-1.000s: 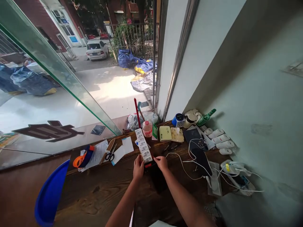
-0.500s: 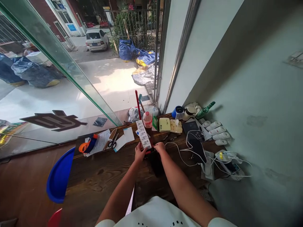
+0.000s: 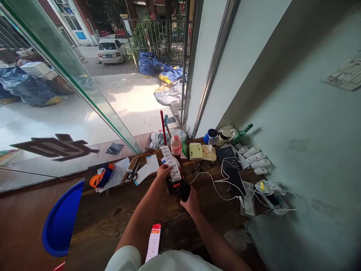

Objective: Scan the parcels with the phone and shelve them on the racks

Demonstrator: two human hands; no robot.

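A strip of white labels printed with numbers such as 1017, 1018 and 1019 runs out from a black and red label printer on the wooden table. My left hand is closed on the strip's left edge, fingers pinching it. Low beside the printer, my right hand grips a smooth black object. That object touches or overlaps the printer; whether it is part of it, I cannot tell. The strip's far end curls back towards a pink-capped bottle.
Scissors, papers and an orange-and-blue band lie left. A lit phone rests close to my body. To the right are a yellow box, white cables and a green bottle. Glass panes border the table's far side.
My left hand has moved up along the label strip. My right hand has come down from the printer's side onto the black object. The lit phone now shows as the view shifted.
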